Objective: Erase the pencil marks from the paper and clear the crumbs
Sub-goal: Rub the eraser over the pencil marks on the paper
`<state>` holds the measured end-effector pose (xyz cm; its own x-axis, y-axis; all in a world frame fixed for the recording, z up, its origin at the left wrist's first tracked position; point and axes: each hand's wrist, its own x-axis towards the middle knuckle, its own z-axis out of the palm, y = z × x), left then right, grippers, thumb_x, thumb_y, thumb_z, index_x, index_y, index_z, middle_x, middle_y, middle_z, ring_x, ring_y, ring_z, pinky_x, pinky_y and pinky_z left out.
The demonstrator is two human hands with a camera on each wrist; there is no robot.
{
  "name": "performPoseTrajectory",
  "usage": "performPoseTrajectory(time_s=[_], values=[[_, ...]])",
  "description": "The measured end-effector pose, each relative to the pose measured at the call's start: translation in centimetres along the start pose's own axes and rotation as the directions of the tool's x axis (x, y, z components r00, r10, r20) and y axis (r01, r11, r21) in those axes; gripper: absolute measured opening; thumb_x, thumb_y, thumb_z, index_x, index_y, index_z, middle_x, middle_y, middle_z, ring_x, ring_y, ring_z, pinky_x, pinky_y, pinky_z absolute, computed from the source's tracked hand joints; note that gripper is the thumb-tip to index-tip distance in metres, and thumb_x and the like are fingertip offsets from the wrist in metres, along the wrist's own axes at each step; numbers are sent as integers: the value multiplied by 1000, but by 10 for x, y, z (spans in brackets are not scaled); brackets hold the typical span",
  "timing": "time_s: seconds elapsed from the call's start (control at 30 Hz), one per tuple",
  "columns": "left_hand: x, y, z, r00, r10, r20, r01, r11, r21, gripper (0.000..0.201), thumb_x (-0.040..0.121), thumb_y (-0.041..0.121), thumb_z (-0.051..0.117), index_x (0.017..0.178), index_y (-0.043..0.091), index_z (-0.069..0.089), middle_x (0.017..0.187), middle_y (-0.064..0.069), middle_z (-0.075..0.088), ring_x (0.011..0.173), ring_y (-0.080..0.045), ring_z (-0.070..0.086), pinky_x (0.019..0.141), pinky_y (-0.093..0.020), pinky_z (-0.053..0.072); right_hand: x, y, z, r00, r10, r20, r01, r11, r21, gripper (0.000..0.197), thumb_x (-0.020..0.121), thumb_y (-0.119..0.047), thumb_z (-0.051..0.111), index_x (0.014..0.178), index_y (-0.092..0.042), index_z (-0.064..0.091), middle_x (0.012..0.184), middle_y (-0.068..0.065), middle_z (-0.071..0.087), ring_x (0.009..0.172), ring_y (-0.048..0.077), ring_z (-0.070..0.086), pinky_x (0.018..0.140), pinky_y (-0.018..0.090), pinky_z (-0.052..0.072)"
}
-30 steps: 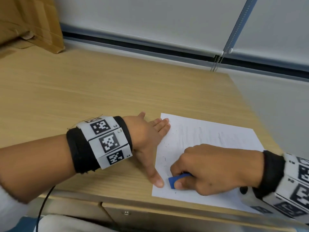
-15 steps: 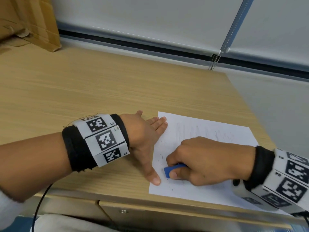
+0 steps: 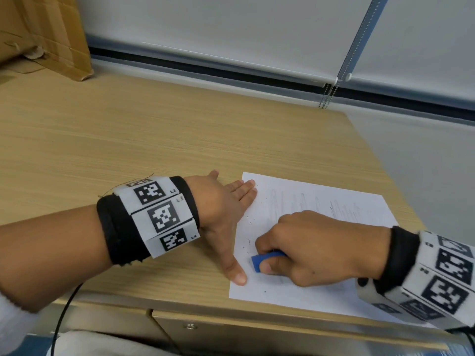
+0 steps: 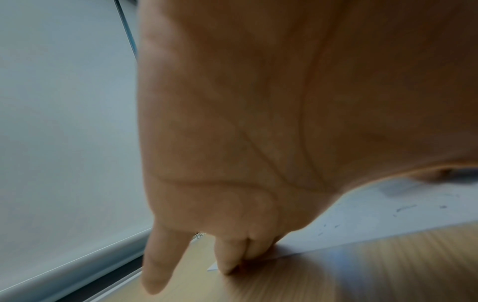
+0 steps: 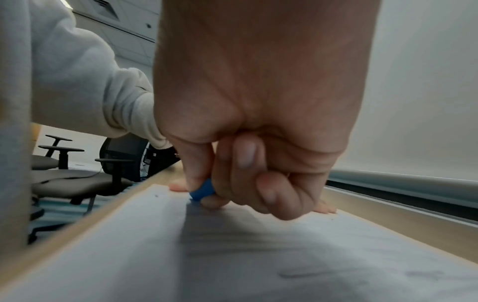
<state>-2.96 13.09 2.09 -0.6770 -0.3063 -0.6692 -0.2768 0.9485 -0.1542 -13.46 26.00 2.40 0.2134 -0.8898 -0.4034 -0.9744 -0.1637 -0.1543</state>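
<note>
Presently noted: paper flat at worktop's 5 o'clock corner. Right hand pinching blue eraser against sheet's 7 o'clock area. Left hand spread flat, pinning 9 o'clock edge. Dark crumbs scattered between.

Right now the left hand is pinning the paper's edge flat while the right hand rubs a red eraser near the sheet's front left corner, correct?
Not quite: the eraser is blue, not red, as the head view shows. The rest holds: the left hand pins the paper flat at its edge while the right hand rubs near the front left corner.
</note>
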Motion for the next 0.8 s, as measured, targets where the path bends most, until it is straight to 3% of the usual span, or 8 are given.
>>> performPoseTrajectory(time_s=[0.13, 0.23, 0.4, 0.6, 0.7, 0.8], values=[[0, 0, 1, 1000, 4, -2, -4, 1000, 6, 149, 56, 88, 59, 142, 13, -37, 151, 2, -40, 142, -12, -29, 113, -55, -18, -2, -5, -1, 996, -2, 91, -3, 998, 57, 32, 94, -38, 48, 74, -13, 53, 60, 3, 52, 55, 21, 43, 56, 33, 38], [1, -1, 2, 1000, 11, -15, -10, 1000, 12, 149, 55, 88, 58, 142, 12, -37, 151, 3, -39, 142, -11, -29, 113, -55, -18, 19, 19, -13, 988, 151, -15, -150, 988, 18, 37, 94, -40, 46, 68, -14, 49, 60, 1, 50, 60, 21, 47, 59, 35, 39], [-1, -2, 1, 1000, 20, -9, -20, 1000, 2, 149, 54, 89, 57, 141, 14, -37, 150, 5, -39, 140, -9, -31, 113, -56, -18, 45, 74, -29, 923, 346, -167, -341, 938, 63, 40, 95, -41, 45, 66, -14, 50, 65, 0, 53, 62, 20, 49, 60, 34, 41], [2, -2, 3, 999, 29, -18, -29, 1000, -6, 149, 55, 88, 59, 140, 14, -38, 149, 4, -41, 139, -9, -33, 113, -55, -17, 39, 56, -23, 984, 176, -12, -175, 982, 68, 37, 93, -36, 48, 66, -11, 49, 60, 2, 49, 56, 19, 42, 57, 38, 40], [0, -2, 3, 999, 33, -20, -33, 999, -2, 148, 56, 88, 58, 140, 13, -38, 149, 4, -41, 140, -9, -32, 113, -55, -17, 53, 73, -31, 961, 253, -107, -249, 967, 50, 40, 95, -36, 46, 62, -13, 47, 59, 0, 48, 56, 17, 41, 58, 33, 37], [-1, -2, 2, 999, 26, -22, -27, 1000, -4, 148, 55, 89, 58, 141, 14, -37, 148, 5, -42, 139, -8, -32, 113, -56, -17, 60, 92, -34, 934, 305, -185, -295, 952, 82, 39, 95, -35, 47, 62, -15, 47, 61, 0, 51, 63, 22, 47, 62, 34, 41]])
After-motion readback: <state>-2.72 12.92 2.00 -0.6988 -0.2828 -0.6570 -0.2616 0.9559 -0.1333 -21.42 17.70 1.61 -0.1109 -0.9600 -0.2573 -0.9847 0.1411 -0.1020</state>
